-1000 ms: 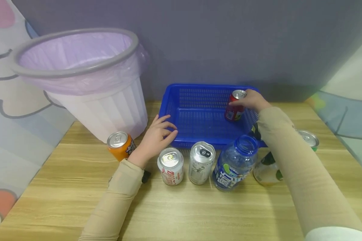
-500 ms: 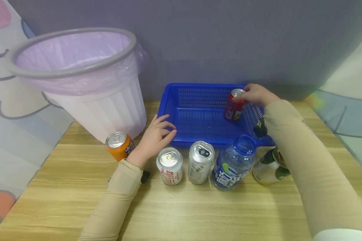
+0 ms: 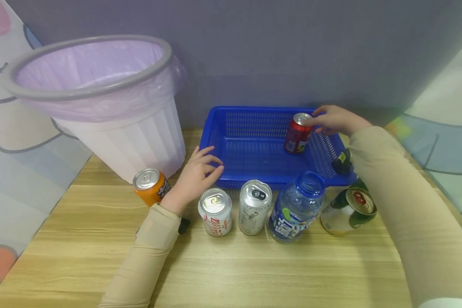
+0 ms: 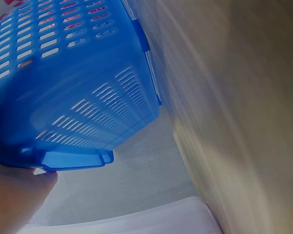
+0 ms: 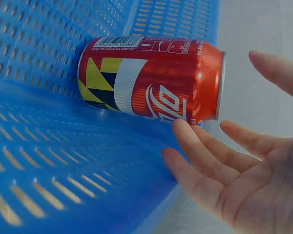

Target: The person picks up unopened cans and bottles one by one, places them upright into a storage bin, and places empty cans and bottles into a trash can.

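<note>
A red Coca-Cola can stands upright inside the blue plastic basket, near its back right corner. Just right of the can's top is my right hand. Its fingers are spread, and the right wrist view shows the thumb away from the can, with fingertips close to the top end. My left hand rests at the basket's front left corner, fingers loosely extended along the rim. Below that hand in the left wrist view, the basket's slotted side fills much of the picture.
Along the basket's front stand a white Coca-Cola can, a silver-white can, a blue plastic bottle and a tilted green-and-white can. An orange can is by my left wrist. A lined white bin stands back left.
My right hand has loosened from the red can and drawn back to the right. The can stays in the basket. The left hand keeps its place at the rim.
</note>
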The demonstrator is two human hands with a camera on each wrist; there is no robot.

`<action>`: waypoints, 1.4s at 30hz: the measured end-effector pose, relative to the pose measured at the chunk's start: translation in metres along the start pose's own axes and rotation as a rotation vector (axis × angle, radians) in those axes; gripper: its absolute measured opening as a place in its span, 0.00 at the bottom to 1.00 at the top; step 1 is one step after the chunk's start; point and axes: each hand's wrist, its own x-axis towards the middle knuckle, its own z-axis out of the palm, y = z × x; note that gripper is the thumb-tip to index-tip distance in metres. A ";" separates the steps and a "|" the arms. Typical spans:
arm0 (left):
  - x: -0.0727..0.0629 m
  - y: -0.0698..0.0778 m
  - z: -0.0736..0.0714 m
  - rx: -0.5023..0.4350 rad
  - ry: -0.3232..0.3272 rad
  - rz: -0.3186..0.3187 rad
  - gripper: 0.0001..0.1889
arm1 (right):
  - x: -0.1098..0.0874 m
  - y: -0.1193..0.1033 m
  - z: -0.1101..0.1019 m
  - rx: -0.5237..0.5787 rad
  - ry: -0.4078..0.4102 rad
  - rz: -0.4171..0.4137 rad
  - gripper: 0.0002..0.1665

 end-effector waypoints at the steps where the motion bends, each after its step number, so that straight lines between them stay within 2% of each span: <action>1: 0.000 0.000 0.000 0.002 0.000 -0.001 0.20 | 0.000 0.001 0.000 0.000 -0.002 -0.003 0.52; 9: -0.001 0.000 -0.001 0.008 -0.003 -0.006 0.20 | -0.010 0.001 -0.006 -0.007 -0.021 -0.042 0.44; 18: -0.002 0.000 -0.002 0.007 0.005 -0.002 0.19 | -0.023 -0.001 -0.009 -0.018 -0.012 -0.130 0.34; 25: -0.001 0.001 -0.002 0.008 0.002 -0.006 0.19 | -0.039 0.004 -0.009 -0.034 0.020 -0.161 0.36; 33: 0.000 0.003 -0.003 0.005 -0.005 -0.004 0.19 | -0.057 0.014 -0.003 -0.064 0.027 -0.197 0.30; 42: -0.002 0.002 -0.003 0.005 -0.003 -0.010 0.19 | -0.068 0.019 -0.006 -0.068 0.038 -0.238 0.29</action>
